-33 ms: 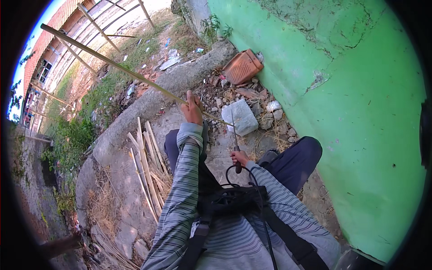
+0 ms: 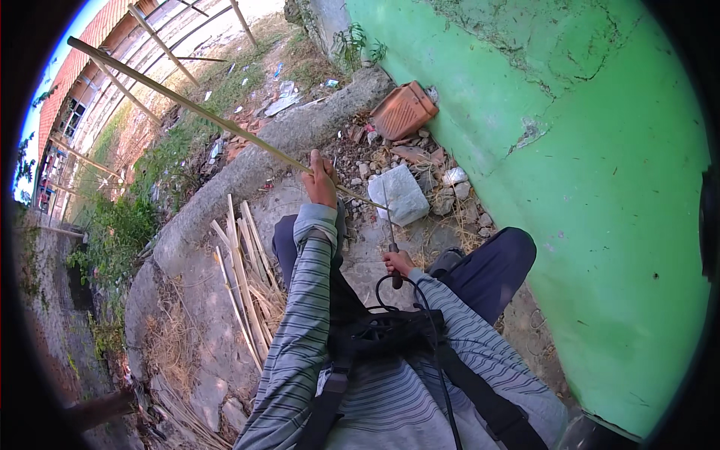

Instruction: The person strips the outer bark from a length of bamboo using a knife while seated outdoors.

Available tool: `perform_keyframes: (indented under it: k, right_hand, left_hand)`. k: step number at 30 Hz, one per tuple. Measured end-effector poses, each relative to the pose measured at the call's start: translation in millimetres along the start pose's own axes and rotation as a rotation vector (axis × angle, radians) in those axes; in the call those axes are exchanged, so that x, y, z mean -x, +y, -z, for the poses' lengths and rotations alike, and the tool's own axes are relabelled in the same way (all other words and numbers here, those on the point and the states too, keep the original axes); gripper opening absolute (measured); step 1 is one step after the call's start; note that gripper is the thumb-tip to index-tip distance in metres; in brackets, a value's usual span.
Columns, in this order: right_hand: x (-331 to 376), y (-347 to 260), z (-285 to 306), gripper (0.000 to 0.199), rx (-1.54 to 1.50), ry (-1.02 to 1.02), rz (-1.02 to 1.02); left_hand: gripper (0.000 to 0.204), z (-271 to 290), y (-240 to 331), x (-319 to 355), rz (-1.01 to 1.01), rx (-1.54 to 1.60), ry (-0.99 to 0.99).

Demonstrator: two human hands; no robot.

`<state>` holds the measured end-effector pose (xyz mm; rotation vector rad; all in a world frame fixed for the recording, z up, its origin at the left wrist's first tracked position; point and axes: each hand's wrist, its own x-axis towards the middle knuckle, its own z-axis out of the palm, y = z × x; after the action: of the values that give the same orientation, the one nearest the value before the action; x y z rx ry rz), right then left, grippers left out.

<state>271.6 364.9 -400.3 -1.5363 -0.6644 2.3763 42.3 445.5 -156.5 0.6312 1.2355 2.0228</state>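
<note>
My left hand is closed around a long, thin bamboo pole, near its lower end. The pole slants up and away to the far left. In my right hand is a knife with a brown handle, its narrow blade pointing away from me. The blade meets or crosses the pole's near tip; whether they touch I cannot tell. Just beyond the tip lies a pale, whitish block. Left of my left leg, a loose pile of split bamboo strips rests on the ground.
An orange-brown roof tile leans by the green wall on my right. Rubble lies between block and wall. A low, curved concrete edge runs along the left, with weeds beyond. A black cable hangs over my front.
</note>
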Motion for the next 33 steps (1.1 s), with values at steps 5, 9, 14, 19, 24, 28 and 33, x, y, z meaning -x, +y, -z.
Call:
perform_keyframes:
  k: [5,9,14,19,24,28,33]
  right_hand:
    - [14.5,-7.6,-23.1,0.018,0.457,0.12,0.357]
    - [-15.4,12.2,7.1,0.016,0.728,0.281,0.586]
    - [-33.6,27.8,46.5,0.012,0.493,0.221,0.018]
    - [-31.0,27.4,27.7,0.007,-0.011,-0.061,-0.029]
    - [-9.9,6.7,4.1,0.011,-0.206,-0.232,-0.106]
    - [-2.7,-4.4,-0.7,0.016,-0.31,-0.311,-0.149]
    - [4.4,4.3,1.2,0.015,-0.04,-0.101,-0.032]
  left_hand:
    - [0.054,10.3,-0.4,-2.3,0.011,0.012,0.013]
    - [0.054,1.5,-0.2,-1.0,0.02,0.014,0.004]
    - [0.055,5.3,-3.6,-0.9,0.034,0.046,0.002]
    - [0.053,0.7,0.8,-1.3,0.032,0.034,0.02]
    - [0.052,6.7,0.6,-0.2,0.007,0.03,-0.011]
    - [0.053,3.0,0.8,1.1,0.03,0.009,0.009]
    - [0.054,0.4,0.3,-0.2,0.027,0.008,0.019]
